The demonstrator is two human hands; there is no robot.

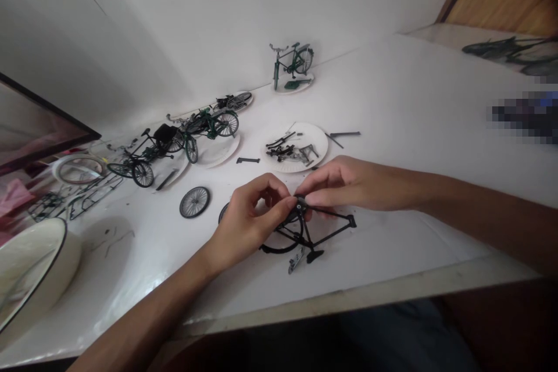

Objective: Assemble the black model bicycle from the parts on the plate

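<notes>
A black model bicycle frame (331, 238) lies upside down or on its side near the table's front edge, with a spoked rear wheel (281, 249) partly behind my fingers. My left hand (248, 215) pinches thumb and forefinger at the small round crank part (300, 204) of the frame. From the other side my right hand (344, 186) closes its thumb and fingers on the same part. Fingertips hide the exact contact. A black saddle (314, 256) and a grey metal piece (296, 261) stick out toward me. Left of my left hand lies a loose spoked wheel (195, 202).
Beyond my hands a white plate (322, 148) holds small dark parts, with thin bars (345, 133) beside it. Assembled model bicycles (293, 63) stand toward the wall and at left (143, 157). A cream basin (65, 256) and a tape roll (78, 170) are at left.
</notes>
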